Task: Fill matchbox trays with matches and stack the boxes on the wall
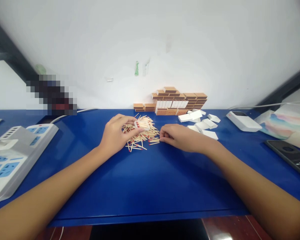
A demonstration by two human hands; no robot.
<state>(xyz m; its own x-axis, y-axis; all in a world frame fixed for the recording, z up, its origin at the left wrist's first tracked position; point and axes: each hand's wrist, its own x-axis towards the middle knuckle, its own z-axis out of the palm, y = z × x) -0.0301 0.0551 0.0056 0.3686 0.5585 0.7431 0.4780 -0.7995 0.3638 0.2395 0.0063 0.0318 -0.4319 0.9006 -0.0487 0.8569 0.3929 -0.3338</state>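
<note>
Matches, loose pile of thin wooden sticks with red heads [143, 135], lying on blue desk [150, 180] near its far edge, left hand [116, 133] pinching small white cardboard tray [142, 125] over pile, right hand [181, 136] fingers pressed together on sticks at pile's right side

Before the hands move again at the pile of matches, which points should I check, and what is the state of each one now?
1. Left hand holds the small white inner matchbox tray over the pile: ok.
2. Right hand pinches matches at the pile's edge: cannot tell how many.
3. Pile of red-tipped wooden matches lies between both hands: ok.
4. Loose white trays lie beside the right hand: ok.
5. Stack of brown matchbox sleeves stands at the wall: ok.
6. Tray fill level: cannot tell.
</note>
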